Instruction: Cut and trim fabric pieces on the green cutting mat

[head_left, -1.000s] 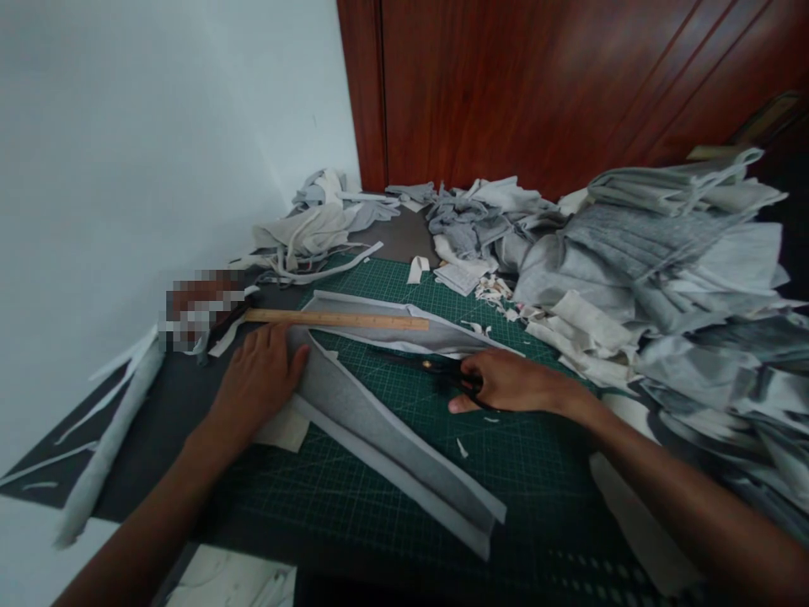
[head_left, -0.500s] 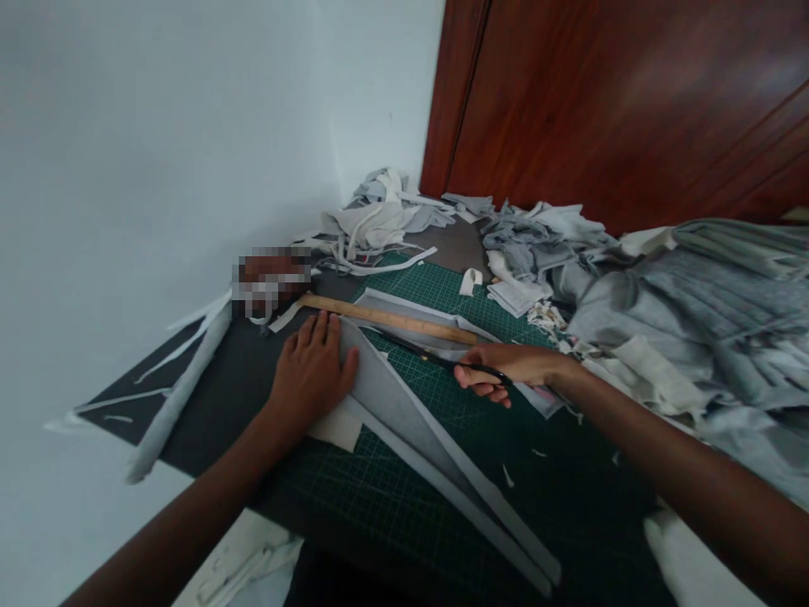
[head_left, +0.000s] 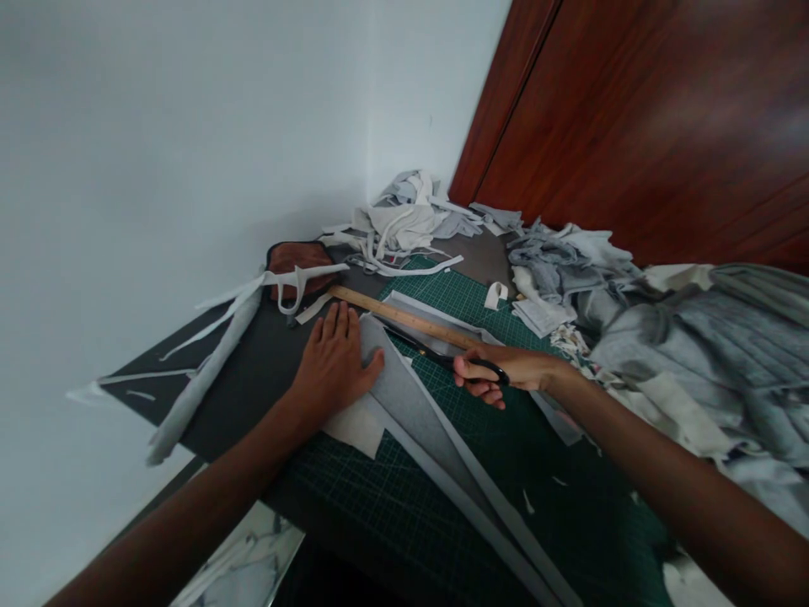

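My left hand (head_left: 338, 362) lies flat with its fingers stretched, pressing the far end of a long grey fabric piece (head_left: 417, 396) onto the green cutting mat (head_left: 480, 430). In my right hand (head_left: 490, 371) is a pair of black-handled scissors (head_left: 436, 356); the fingers wrap round the handles. Their blades point left along the fabric's edge, towards my left hand, and the tips are hard to make out. Just beyond the blades, a wooden ruler (head_left: 404, 318) rests across another grey fabric strip (head_left: 436, 310). A cream scrap (head_left: 355, 428) sits below my left hand.
Grey fabric heaps (head_left: 683, 337) cover the right side, and pale scraps (head_left: 410, 215) pile up in the far corner. A brown pouch-like item (head_left: 300, 257) with white strips over it lies at the left, near a rolled grey cloth (head_left: 208, 384). A wooden door (head_left: 632, 126) stands behind.
The view has swung left, so things appear shifted to the right. Both hands keep about the same place on the fabric, and the scissor blades stay by its edge.
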### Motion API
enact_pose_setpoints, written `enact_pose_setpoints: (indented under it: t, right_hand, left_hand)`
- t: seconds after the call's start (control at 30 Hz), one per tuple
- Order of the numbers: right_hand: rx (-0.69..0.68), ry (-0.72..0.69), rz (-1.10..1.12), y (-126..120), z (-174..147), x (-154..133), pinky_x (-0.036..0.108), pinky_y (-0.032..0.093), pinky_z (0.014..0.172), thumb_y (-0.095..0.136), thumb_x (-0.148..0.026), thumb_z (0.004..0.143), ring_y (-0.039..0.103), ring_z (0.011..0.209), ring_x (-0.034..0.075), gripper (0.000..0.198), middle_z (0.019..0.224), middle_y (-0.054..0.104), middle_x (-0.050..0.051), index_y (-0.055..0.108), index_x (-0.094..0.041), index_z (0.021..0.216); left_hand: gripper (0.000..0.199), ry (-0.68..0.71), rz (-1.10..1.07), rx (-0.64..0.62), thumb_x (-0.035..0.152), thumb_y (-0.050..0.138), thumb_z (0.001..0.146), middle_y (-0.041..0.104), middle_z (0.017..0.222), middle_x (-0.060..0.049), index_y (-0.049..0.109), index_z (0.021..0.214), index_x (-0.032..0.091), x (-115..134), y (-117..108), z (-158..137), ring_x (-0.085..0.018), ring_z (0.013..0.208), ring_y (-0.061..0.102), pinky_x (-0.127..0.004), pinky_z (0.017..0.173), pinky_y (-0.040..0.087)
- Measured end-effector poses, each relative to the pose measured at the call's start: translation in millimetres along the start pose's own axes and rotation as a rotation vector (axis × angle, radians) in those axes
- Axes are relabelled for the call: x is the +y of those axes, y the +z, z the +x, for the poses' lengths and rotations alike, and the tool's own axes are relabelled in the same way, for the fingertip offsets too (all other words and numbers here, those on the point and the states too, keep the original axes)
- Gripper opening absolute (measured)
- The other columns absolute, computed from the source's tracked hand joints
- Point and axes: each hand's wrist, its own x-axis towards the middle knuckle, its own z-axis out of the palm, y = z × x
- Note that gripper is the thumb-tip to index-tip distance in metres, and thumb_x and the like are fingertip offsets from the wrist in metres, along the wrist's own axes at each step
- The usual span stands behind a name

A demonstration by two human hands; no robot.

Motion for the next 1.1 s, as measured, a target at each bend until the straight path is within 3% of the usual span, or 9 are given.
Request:
enact_pose_setpoints:
  t: [0.27, 0.53, 0.67, 0.9, 1.1]
  right_hand:
    - [0.001, -0.029, -0.009, 6.3, 20.5, -12.5, 0.019, 0.042, 0.038, 0.077, -0.087, 0.066, 0.034, 0.041, 0.004, 0.073, 0.053, 0.039, -0.014, 0.051, -0.02, 0.082]
    - [-0.025, -0.062, -0.003, 2.1, 12.2, -3.0, 0.018, 0.039, 0.04, 0.072, -0.09, 0.067, 0.034, 0.043, 0.003, 0.077, 0.056, 0.039, -0.014, 0.054, -0.018, 0.088]
    - [-0.029, -0.111, 0.002, 3.6, 9.9, 0.2, 0.018, 0.037, 0.04, 0.07, -0.089, 0.071, 0.034, 0.044, 0.003, 0.075, 0.057, 0.038, -0.013, 0.053, -0.018, 0.088]
    - [-0.015, -0.162, 0.055, 7.0, 7.1, 3.2, 0.018, 0.038, 0.041, 0.07, -0.09, 0.07, 0.032, 0.045, 0.003, 0.076, 0.058, 0.036, -0.014, 0.052, -0.018, 0.089]
    - [-0.065, -0.262, 0.084, 7.2, 6.0, 14.2, 0.02, 0.039, 0.043, 0.067, -0.089, 0.075, 0.035, 0.046, 0.004, 0.073, 0.059, 0.037, -0.013, 0.053, -0.018, 0.088]
  left_hand:
    - [0.081, -0.04, 0.018, 0.042, 0.048, 0.043, 0.099, 0.037, 0.163, -0.035, 0.041, 0.153, -0.012, 4.5, 0.1, -5.2, -0.044, 0.156, 0.034, -0.054, 0.125, 0.034]
    - [0.082, -0.006, -0.083, -0.003, 0.052, 0.049, 0.099, 0.031, 0.169, -0.027, 0.038, 0.159, -0.004, -8.4, -0.1, 1.8, -0.039, 0.161, 0.026, -0.054, 0.132, 0.024]
    - [0.081, 0.051, -0.175, -0.002, 0.055, 0.052, 0.099, 0.031, 0.169, -0.028, 0.043, 0.153, -0.004, -17.2, 7.7, 8.1, -0.039, 0.162, 0.022, -0.056, 0.132, 0.021]
    - [0.058, 0.114, -0.563, 0.171, 0.05, 0.032, 0.106, 0.052, 0.159, -0.02, 0.057, 0.138, 0.01, -21.5, 23.8, 22.2, -0.032, 0.153, 0.043, -0.055, 0.129, 0.031]
    - [0.047, 0.137, -0.889, 0.251, 0.049, 0.039, 0.106, 0.065, 0.14, -0.014, 0.061, 0.133, 0.016, -19.2, 10.4, 27.4, -0.027, 0.134, 0.059, -0.049, 0.121, 0.042]
